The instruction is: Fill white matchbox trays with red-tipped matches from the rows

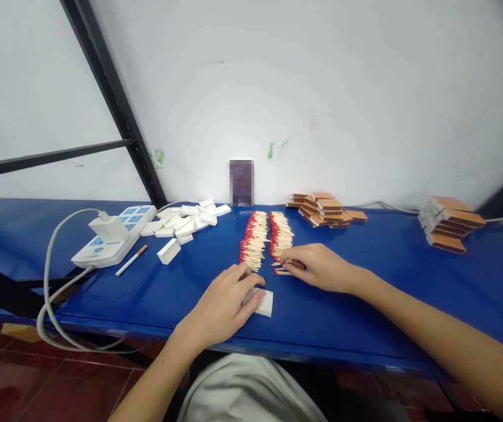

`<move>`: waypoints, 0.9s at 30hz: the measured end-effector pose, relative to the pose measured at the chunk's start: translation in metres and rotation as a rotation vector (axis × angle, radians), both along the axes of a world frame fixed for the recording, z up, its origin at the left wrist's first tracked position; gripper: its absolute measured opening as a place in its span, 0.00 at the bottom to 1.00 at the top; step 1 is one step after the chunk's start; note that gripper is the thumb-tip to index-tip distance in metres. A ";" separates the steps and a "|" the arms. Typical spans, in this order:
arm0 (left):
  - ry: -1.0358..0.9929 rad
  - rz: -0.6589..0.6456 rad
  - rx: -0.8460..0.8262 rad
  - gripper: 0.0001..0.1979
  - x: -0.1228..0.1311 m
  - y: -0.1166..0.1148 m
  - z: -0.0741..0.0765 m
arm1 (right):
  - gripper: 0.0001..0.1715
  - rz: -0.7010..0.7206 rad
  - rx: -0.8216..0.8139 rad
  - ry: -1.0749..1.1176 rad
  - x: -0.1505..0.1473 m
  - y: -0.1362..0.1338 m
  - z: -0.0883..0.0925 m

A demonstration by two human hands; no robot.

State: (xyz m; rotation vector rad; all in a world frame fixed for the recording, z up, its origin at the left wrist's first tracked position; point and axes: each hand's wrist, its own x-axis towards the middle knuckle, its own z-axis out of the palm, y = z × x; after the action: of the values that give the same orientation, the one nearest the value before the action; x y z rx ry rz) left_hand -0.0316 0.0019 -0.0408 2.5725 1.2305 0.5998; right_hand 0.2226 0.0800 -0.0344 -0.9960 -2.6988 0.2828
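My left hand (229, 302) is curled over a small white matchbox tray (267, 303) near the table's front edge, thumb and fingers closed on it. Part of the tray is hidden under the hand. Two long rows of red-tipped matches lie side by side, a left row (255, 237) and a right row (281, 231). At the near end of the right row, my right hand (315, 266) has its fingers pinched on matches (283, 271); its fingertips hide how many it holds.
White trays (181, 221) lie heaped at the back left, near a cigarette (132, 260) and a power strip (115, 237) with a looping cable. Brown matchbox sleeves (328, 211) are piled at the back. Stacked matchboxes (448, 223) stand right. A blurred dark card (241, 183) leans on the wall.
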 end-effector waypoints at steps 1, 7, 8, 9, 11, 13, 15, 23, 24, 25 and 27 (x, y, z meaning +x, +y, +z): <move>-0.001 0.000 0.002 0.11 0.000 0.000 0.000 | 0.12 -0.002 0.002 -0.004 0.000 0.000 0.000; -0.002 -0.003 0.011 0.12 0.000 0.000 0.000 | 0.12 -0.019 0.007 -0.016 -0.001 0.000 0.001; -0.002 -0.003 0.009 0.11 0.000 0.000 0.000 | 0.12 -0.018 0.007 -0.019 -0.001 0.000 0.001; -0.001 -0.002 0.008 0.11 0.000 0.000 0.000 | 0.12 -0.018 0.007 -0.020 -0.001 0.000 0.001; -0.001 0.000 0.006 0.11 0.000 0.000 0.000 | 0.12 -0.019 0.004 -0.020 -0.001 0.000 0.001; -0.001 0.002 0.003 0.11 0.000 0.000 -0.001 | 0.12 -0.025 0.006 -0.016 -0.001 0.000 0.001; 0.002 0.003 -0.005 0.11 0.000 0.000 -0.001 | 0.12 -0.030 0.012 -0.019 -0.001 0.000 0.000; -0.003 0.002 -0.018 0.11 -0.001 0.000 0.000 | 0.13 -0.057 0.014 -0.055 -0.002 0.000 0.003; -0.005 0.002 -0.019 0.11 -0.001 0.000 0.000 | 0.12 -0.059 0.011 -0.057 -0.002 -0.001 0.003; -0.006 0.001 -0.019 0.11 -0.001 0.000 -0.001 | 0.12 -0.061 0.008 -0.061 -0.002 -0.001 0.004; -0.008 0.001 -0.018 0.11 -0.001 0.000 -0.001 | 0.10 -0.070 0.005 -0.075 -0.001 -0.001 0.005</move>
State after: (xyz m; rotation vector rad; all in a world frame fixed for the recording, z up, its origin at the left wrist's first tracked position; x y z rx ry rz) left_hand -0.0322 0.0016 -0.0415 2.5528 1.2285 0.5956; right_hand 0.2212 0.0787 -0.0294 -1.1183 -2.7225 0.2298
